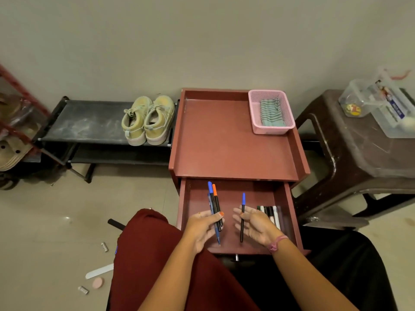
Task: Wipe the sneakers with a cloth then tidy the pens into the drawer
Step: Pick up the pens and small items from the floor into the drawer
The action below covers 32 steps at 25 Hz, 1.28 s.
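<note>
Against a plain wall stand a low black shoe rack [89, 122], a red-brown cabinet [224, 140] with its drawer [226, 249] pulled open, and a dark plastic stool [359, 153]. Sneakers [148, 120], a pale green pair, sit side by side on the rack's top shelf, heels toward the viewer. On the cabinet top a pink basket [272, 129] holds a folded striped cloth [270, 112]. Judged from this layout, the wiping step is finished and the pen-tidying step is in hand.

Left hand [202, 227]: grip closed around a bundle of pens [214, 207], blue and orange caps pointing away, held over the left part of the drawer. Right hand [253, 223]: palm turned inward, fingers loosely curled, thumb and fingers holding a single blue-capped pen [242, 217] upright over the drawer's middle. A row of markers [270, 215] already lies along the drawer's right side, just beside the right hand.

Next move, as a judgement: lower each hand, lay the pens flat on the drawer floor parallel to the markers, release, then push the drawer shut. Small items lie on the floor [56, 232] at left; whether any is a pen cannot be told.
</note>
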Available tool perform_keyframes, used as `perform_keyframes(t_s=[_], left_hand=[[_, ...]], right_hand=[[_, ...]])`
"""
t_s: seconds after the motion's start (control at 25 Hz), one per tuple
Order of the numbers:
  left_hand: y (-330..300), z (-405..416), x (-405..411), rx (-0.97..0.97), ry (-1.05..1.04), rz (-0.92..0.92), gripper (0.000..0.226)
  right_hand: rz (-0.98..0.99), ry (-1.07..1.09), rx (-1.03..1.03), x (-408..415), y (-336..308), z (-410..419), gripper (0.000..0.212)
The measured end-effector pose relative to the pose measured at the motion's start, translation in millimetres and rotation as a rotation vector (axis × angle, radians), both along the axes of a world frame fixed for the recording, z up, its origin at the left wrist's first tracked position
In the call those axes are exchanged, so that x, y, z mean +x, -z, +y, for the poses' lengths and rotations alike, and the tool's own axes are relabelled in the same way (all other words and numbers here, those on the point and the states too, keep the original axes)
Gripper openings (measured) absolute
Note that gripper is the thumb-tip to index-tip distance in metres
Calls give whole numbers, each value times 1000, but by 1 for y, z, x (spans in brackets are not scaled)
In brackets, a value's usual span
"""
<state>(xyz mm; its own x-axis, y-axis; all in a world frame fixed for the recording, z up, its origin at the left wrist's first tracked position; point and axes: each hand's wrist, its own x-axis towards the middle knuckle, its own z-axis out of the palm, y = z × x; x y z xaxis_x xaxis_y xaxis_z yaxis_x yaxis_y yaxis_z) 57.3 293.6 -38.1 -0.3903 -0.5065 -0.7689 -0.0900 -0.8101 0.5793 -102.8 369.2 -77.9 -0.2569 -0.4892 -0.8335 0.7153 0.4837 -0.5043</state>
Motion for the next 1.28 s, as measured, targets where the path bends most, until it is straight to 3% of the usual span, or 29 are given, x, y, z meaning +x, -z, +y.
perform_keyframes(t_s=[0.12, 0.24, 0.4, 0.56, 0.88, 1.28], left_hand=[[13, 0, -5, 20, 16, -34, 11], [23, -1, -10, 44, 32, -26, 14], [31, -2, -17, 66, 28, -5, 15], [33, -1, -19, 70, 42, -15, 16], [40, -3, -24, 95, 20, -17, 19], [42, -3, -27, 107, 17, -27, 17]], right_hand=[[100, 82, 89, -10, 33, 3, 29], [330, 66, 218, -22, 62, 2, 26], [682, -164, 423, -42, 82, -4, 19], [861, -374, 514, -46, 93, -5, 15], [1047, -681, 619, -44, 119, 2, 20], [1032, -627, 694, -40, 125, 6, 31]])
